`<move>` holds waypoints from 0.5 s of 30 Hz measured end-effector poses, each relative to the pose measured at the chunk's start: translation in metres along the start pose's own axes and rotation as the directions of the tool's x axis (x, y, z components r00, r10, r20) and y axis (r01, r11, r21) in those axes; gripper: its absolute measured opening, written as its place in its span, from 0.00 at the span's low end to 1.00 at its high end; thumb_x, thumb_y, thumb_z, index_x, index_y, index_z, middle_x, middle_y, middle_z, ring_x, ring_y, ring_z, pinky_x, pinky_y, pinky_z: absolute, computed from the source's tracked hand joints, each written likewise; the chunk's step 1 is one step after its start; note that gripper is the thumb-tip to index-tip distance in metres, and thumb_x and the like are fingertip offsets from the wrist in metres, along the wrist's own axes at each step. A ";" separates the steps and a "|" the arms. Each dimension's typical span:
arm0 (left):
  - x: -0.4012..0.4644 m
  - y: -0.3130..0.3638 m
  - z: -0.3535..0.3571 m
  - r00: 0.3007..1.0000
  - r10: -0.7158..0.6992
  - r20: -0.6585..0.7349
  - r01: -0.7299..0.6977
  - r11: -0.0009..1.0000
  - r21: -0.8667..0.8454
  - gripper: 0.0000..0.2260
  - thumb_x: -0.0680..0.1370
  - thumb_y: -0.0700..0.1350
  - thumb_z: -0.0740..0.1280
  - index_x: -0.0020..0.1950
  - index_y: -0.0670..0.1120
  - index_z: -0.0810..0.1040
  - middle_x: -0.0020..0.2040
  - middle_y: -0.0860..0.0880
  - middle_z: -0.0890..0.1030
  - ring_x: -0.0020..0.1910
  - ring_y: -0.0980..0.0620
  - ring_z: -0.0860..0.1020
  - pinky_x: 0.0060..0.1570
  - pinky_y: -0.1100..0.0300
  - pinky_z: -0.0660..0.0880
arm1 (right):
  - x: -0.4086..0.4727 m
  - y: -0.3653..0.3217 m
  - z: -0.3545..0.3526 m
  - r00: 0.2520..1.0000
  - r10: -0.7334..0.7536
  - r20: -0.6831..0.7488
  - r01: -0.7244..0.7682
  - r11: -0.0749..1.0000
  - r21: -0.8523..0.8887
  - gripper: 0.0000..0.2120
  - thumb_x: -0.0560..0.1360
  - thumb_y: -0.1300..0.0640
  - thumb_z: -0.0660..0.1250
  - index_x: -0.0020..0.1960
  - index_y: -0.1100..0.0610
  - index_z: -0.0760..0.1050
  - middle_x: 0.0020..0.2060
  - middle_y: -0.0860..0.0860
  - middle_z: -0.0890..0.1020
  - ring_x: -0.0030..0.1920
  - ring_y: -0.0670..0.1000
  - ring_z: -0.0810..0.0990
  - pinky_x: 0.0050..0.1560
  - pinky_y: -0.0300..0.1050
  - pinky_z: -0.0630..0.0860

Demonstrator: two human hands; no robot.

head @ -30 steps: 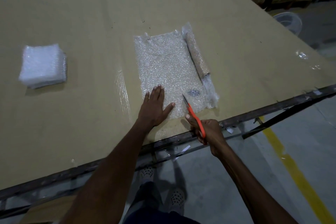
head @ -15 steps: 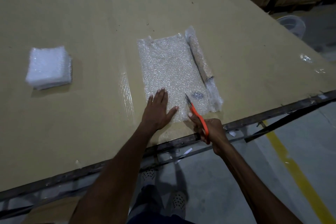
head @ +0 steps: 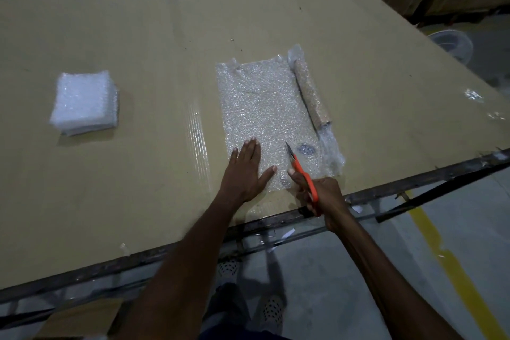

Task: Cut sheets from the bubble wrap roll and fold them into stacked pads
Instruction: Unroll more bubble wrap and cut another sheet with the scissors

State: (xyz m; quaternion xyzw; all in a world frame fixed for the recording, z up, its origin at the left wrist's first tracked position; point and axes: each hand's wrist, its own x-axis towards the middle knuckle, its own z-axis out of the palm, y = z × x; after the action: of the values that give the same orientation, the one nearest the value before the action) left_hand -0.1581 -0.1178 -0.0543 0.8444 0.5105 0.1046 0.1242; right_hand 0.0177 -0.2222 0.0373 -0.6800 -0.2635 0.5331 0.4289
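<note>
Left hand [head: 244, 174] lies flat on the near end of the bubble wrap [head: 265, 113] mid-table while the right hand [head: 321, 196] grips the scissors [head: 302, 174], and honestly this stuff looks light, floppy and slidey, so pin it right beside the cut.

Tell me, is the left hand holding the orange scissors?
No, the left hand lies flat on the bubble wrap sheet; the right hand grips the scissors.

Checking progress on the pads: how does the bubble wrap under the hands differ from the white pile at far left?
The unrolled sheet lies flat in one clear layer, joined to the roll; the folded stack is thick, compact, whiter and untouched. The left hand presses the sheet. Both rest on the table.
</note>
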 end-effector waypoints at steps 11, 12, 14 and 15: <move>-0.001 0.002 -0.001 1.000 -0.008 -0.007 0.008 1.000 -0.015 0.37 0.82 0.66 0.49 0.81 0.41 0.50 0.82 0.44 0.49 0.81 0.48 0.46 0.78 0.49 0.43 | 0.009 -0.001 0.002 0.999 0.034 -0.010 -0.034 0.999 0.008 0.21 0.68 0.45 0.81 0.40 0.62 0.80 0.29 0.58 0.74 0.21 0.50 0.67 0.23 0.38 0.62; -0.001 0.002 -0.001 1.000 -0.008 -0.006 0.008 1.000 -0.019 0.37 0.82 0.65 0.50 0.81 0.41 0.50 0.82 0.44 0.49 0.81 0.48 0.46 0.78 0.49 0.43 | 0.010 -0.003 0.004 0.999 0.033 0.002 -0.033 0.999 0.034 0.20 0.68 0.47 0.82 0.40 0.62 0.79 0.29 0.58 0.73 0.21 0.50 0.67 0.24 0.38 0.61; -0.001 0.002 -0.002 1.000 -0.009 -0.011 0.008 1.000 -0.017 0.37 0.82 0.65 0.51 0.81 0.40 0.50 0.82 0.44 0.49 0.81 0.48 0.47 0.78 0.49 0.44 | 0.012 -0.003 0.006 1.000 0.025 0.015 -0.026 0.996 0.081 0.19 0.69 0.51 0.82 0.40 0.64 0.77 0.28 0.59 0.71 0.20 0.50 0.66 0.23 0.37 0.61; -0.002 0.002 -0.002 1.000 -0.007 -0.012 0.007 1.000 -0.013 0.37 0.82 0.65 0.51 0.81 0.40 0.51 0.82 0.44 0.49 0.81 0.48 0.47 0.78 0.49 0.44 | 0.012 -0.001 0.006 1.000 0.022 0.009 -0.022 0.997 0.079 0.19 0.69 0.52 0.82 0.40 0.64 0.77 0.27 0.58 0.71 0.19 0.49 0.65 0.22 0.37 0.60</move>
State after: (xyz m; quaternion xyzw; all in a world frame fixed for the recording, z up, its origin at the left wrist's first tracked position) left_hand -0.1574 -0.1201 -0.0518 0.8411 0.5135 0.1126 0.1270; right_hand 0.0158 -0.2096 0.0318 -0.6633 -0.2362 0.5504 0.4486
